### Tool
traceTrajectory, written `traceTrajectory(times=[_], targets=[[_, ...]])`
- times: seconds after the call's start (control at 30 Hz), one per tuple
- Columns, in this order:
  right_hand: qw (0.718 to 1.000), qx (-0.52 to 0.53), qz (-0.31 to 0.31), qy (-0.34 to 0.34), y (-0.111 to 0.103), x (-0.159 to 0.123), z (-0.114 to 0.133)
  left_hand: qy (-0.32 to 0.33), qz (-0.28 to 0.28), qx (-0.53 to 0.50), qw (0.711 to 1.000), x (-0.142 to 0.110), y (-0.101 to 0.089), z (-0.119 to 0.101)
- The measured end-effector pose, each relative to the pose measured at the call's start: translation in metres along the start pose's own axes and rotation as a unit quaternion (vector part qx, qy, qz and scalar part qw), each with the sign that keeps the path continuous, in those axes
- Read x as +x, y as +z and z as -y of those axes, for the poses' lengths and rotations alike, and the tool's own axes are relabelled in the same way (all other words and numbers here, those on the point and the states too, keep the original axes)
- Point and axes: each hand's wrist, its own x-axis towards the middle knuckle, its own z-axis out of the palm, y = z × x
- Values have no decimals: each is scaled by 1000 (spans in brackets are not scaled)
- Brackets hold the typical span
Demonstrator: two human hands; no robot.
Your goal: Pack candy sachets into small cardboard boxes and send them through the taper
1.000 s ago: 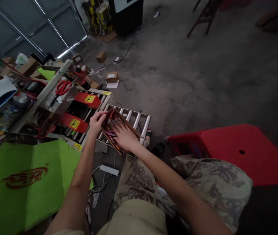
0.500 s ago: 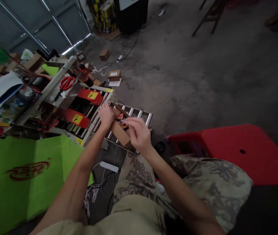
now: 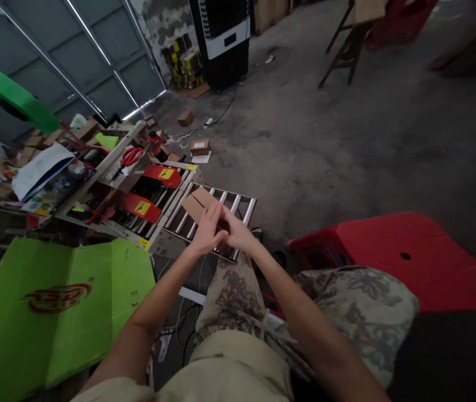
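Observation:
A small brown cardboard box (image 3: 198, 204) rests on the roller conveyor (image 3: 244, 211), its top flaps folded over so that a seam runs between them. Over the near end of the box, my left hand (image 3: 209, 230) and my right hand (image 3: 238, 231) come together, fingertips touching or almost so. Both hands hold that end, fingers stretched along the top and thumbs bent toward me. The near flap and what lies under my palms are hidden. Nothing inside the box shows.
Left of the rollers stands a taping machine with red guides (image 3: 141, 206), and red scissors (image 3: 131, 156) lie on it. A green folded board (image 3: 66, 301) is at lower left. A red plastic table (image 3: 389, 251) stands right; small boxes (image 3: 200, 147) lie on the floor.
The open box now has its flaps folded down. My left hand moved from its far side to the near end, and my right hand lowered onto it. The view tilted up slightly.

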Motion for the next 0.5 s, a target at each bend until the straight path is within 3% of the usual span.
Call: traceTrajectory(times=[0.07,0.13,0.17,0.3,0.37,0.5], targets=[[987,80,-131,49,-16,-8,-11,27,67,74,995,-12,11,-14],[954,87,-266,109,-30,-22,-24,22,63,136,989,-13,21,-19],[941,82,-299,136,-35,-31,-30,12,51,156,986,-9,25,-19],[928,87,-285,224,-50,-70,-55,-41,-11,176,983,19,22,4],[922,78,-284,253,-57,-91,-64,-70,-57,163,982,36,-2,28],[906,42,-308,286,-70,-124,-67,-133,-125,156,971,59,-92,89]])
